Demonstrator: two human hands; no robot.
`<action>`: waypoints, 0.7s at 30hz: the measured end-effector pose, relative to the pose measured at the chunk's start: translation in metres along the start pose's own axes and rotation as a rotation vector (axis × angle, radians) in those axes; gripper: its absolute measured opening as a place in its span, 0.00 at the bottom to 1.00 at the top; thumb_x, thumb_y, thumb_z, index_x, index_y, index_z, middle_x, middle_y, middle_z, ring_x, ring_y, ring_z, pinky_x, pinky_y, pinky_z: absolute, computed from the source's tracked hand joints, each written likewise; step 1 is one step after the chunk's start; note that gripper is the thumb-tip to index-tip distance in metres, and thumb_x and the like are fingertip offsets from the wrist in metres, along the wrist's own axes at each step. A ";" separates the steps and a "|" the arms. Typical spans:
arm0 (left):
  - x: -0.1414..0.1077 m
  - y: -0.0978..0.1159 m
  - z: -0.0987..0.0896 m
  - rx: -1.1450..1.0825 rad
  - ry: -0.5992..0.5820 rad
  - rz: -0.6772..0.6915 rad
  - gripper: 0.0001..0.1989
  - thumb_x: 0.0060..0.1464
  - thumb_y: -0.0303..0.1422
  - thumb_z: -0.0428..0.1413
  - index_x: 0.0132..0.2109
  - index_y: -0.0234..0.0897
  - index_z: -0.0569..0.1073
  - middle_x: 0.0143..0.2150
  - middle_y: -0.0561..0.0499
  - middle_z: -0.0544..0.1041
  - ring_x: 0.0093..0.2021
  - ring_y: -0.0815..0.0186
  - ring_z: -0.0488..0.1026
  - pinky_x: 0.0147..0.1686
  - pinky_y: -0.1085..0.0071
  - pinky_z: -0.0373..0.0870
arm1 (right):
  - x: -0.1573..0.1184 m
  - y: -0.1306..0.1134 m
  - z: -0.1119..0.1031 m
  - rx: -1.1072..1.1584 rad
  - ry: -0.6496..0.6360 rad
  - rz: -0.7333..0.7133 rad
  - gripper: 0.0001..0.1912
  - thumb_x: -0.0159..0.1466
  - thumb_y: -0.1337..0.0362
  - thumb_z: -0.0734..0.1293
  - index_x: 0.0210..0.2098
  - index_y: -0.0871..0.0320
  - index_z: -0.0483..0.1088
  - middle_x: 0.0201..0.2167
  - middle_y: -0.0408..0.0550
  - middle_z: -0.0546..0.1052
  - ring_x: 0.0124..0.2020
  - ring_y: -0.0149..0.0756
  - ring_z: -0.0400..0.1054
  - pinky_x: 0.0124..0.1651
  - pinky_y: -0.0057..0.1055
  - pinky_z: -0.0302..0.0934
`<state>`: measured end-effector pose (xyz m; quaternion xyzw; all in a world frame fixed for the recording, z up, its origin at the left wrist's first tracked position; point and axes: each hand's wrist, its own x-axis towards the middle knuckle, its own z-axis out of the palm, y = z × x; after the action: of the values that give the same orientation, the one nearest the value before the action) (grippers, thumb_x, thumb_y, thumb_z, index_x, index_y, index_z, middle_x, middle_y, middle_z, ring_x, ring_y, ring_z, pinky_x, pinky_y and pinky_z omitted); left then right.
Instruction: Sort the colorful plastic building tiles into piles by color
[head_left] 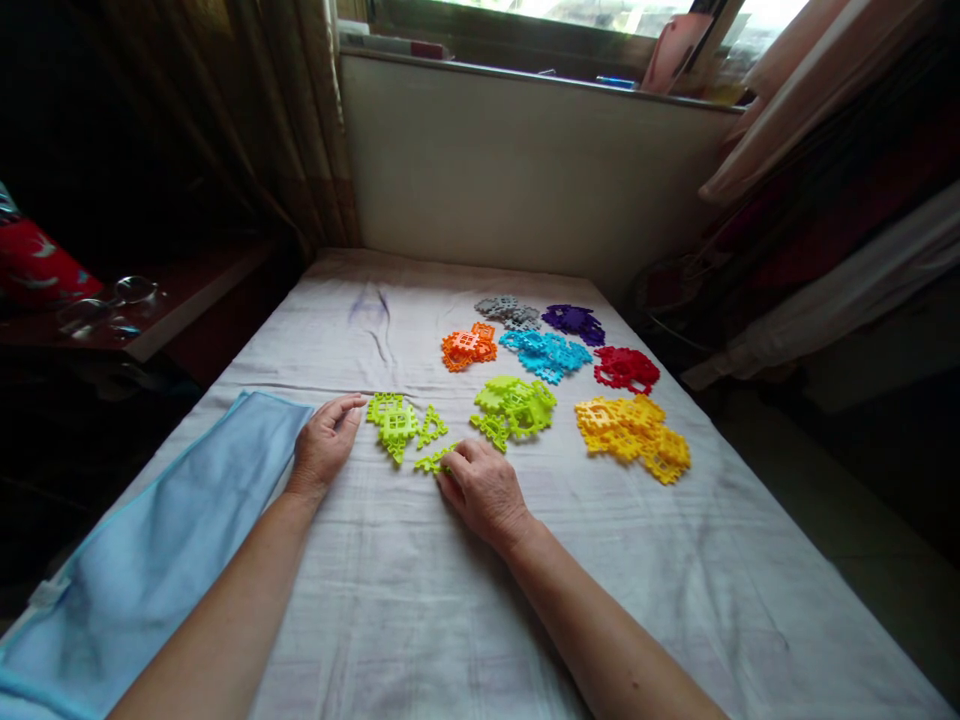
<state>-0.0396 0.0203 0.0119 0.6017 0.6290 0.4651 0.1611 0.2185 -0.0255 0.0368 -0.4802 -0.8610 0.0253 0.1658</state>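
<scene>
My right hand [486, 492] is closed at its fingertips on a lime-green triangular interlocking plastic piece [433, 461], which lies low on the cloth-covered table. My left hand [328, 440] rests beside the blue cloth, fingers stretched out and pointing at a small group of lime-green pieces [396, 424], with nothing in its grasp. Between that group and my right hand lies a loose green triangle [432, 427]. A larger lime-green pile [517, 408] sits just beyond my right hand. My right fingers partly hide the piece they hold.
Sorted piles lie farther back and right: orange [469, 346], grey [508, 311], blue [546, 353], purple [574, 324], red [627, 369] and yellow [631, 432]. A folded light-blue cloth [187, 540] covers the table's left side. Eyeglasses [112, 306] rest on a side table.
</scene>
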 end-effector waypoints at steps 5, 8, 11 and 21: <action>0.000 0.001 0.000 -0.002 0.001 -0.003 0.19 0.56 0.45 0.50 0.44 0.39 0.78 0.51 0.46 0.80 0.53 0.58 0.76 0.58 0.59 0.69 | -0.010 0.014 -0.007 0.010 0.181 0.028 0.07 0.67 0.63 0.63 0.36 0.56 0.74 0.38 0.49 0.75 0.40 0.37 0.67 0.45 0.30 0.59; 0.000 0.001 0.000 0.002 -0.001 -0.001 0.18 0.56 0.44 0.50 0.44 0.40 0.78 0.51 0.47 0.80 0.53 0.59 0.76 0.58 0.59 0.69 | -0.015 0.034 -0.017 -0.026 0.293 0.138 0.08 0.67 0.63 0.63 0.36 0.56 0.74 0.36 0.49 0.75 0.39 0.38 0.67 0.45 0.31 0.59; -0.001 0.001 -0.001 0.006 -0.001 -0.001 0.18 0.56 0.44 0.50 0.44 0.40 0.78 0.51 0.47 0.80 0.53 0.59 0.76 0.58 0.59 0.69 | -0.020 0.056 -0.023 -0.086 0.340 0.258 0.07 0.65 0.63 0.64 0.35 0.56 0.74 0.35 0.49 0.75 0.38 0.38 0.67 0.44 0.32 0.59; -0.001 0.003 -0.001 0.012 -0.006 0.002 0.17 0.56 0.43 0.51 0.44 0.40 0.78 0.51 0.47 0.80 0.54 0.58 0.76 0.59 0.59 0.69 | -0.025 0.073 -0.020 -0.144 0.305 0.377 0.09 0.65 0.60 0.65 0.34 0.56 0.75 0.33 0.48 0.75 0.36 0.37 0.67 0.40 0.31 0.57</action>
<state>-0.0388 0.0188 0.0147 0.6047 0.6307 0.4596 0.1590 0.2962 -0.0097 0.0346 -0.6412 -0.7207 -0.0784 0.2515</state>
